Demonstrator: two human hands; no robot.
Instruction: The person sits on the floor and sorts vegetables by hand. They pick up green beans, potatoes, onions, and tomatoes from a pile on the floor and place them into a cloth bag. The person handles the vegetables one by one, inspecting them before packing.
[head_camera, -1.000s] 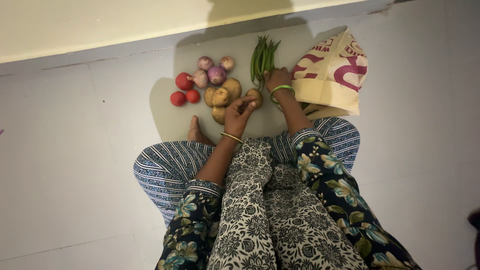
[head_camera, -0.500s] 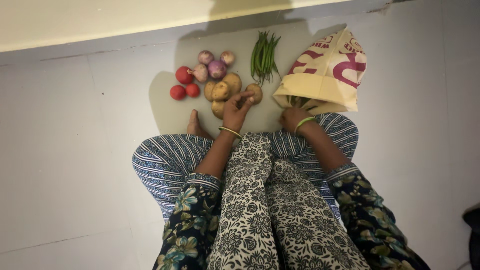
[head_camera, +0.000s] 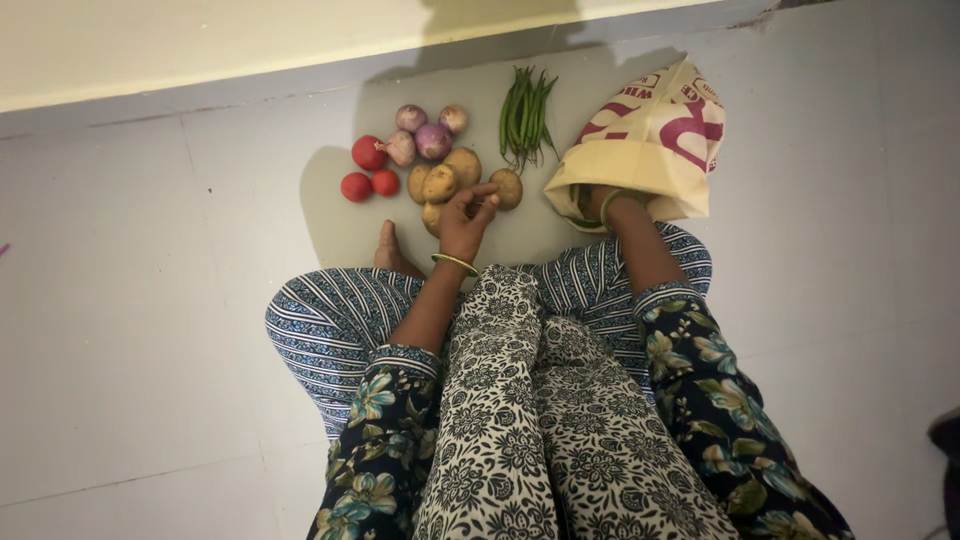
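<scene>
On the floor, the left hand rests with loose fingers on the potatoes; the right hand is inside the bag, its grip hidden; beans lie between.

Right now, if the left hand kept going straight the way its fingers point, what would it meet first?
Most likely the lone potato just beyond the left hand; its fingertips already look about level with it, though depth is unclear. Past that lie the green beans.

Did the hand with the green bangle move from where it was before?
Yes. The right hand left the green beans on the floor, pulled back toward the person, and now reaches inside the mouth of the cloth bag.
</scene>
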